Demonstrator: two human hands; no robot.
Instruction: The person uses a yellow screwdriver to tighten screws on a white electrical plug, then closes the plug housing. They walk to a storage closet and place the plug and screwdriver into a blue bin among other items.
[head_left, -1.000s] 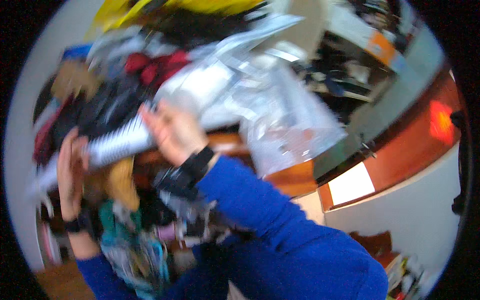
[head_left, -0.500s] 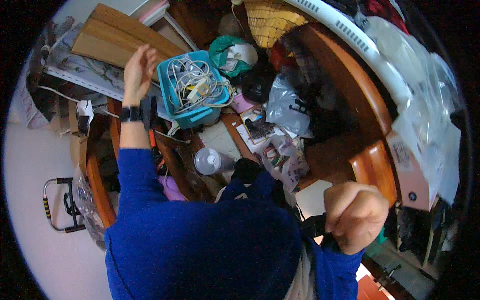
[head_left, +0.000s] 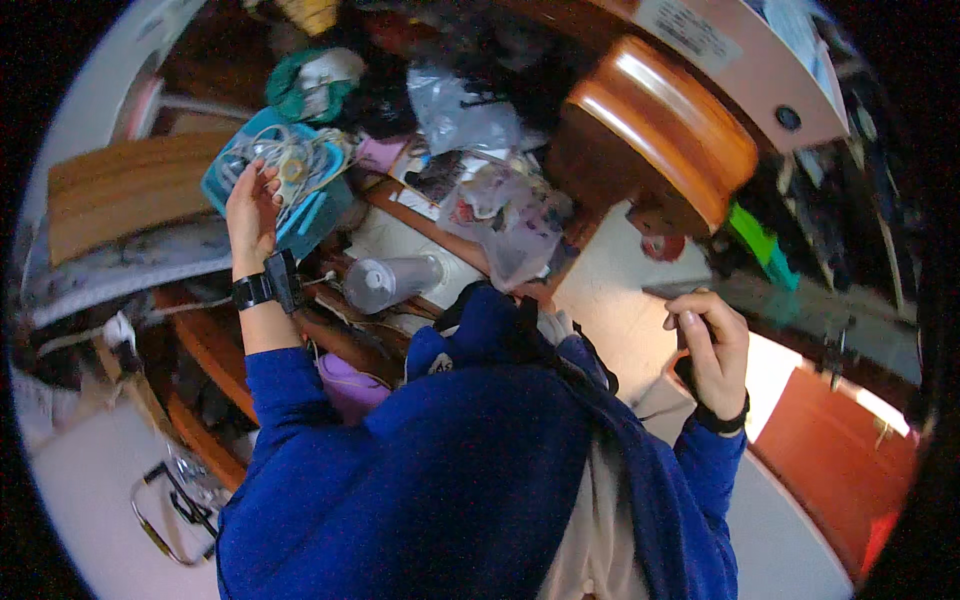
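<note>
My left hand (head_left: 253, 215), with a black watch-like band (head_left: 268, 286) at its wrist, is raised in front of the blue plastic basket (head_left: 318, 232). Its fingers curl loosely with nothing visible in them; whether they touch the basket I cannot tell. A tangle of white cables (head_left: 292, 165) fills that basket. On the right side, my right hand (head_left: 712, 345) is held up with its fingers bent and closed. Whatever it may hold is hidden or too small to make out. A clear plastic container (head_left: 385, 283) stands between the basket and my body.
Wooden boards (head_left: 120, 195) lie left of the basket. Beyond the container sit a filled clear plastic bag (head_left: 515, 225) and a grey plastic bag (head_left: 455, 110). A curved wooden furniture piece (head_left: 665, 125) juts in at upper right. A purple item (head_left: 352, 388) lies near my left arm.
My view has swung to the right, so the basket and bags sit farther left. My left hand now overlaps the basket. The right hand has turned, showing bent fingers instead of a fist.
</note>
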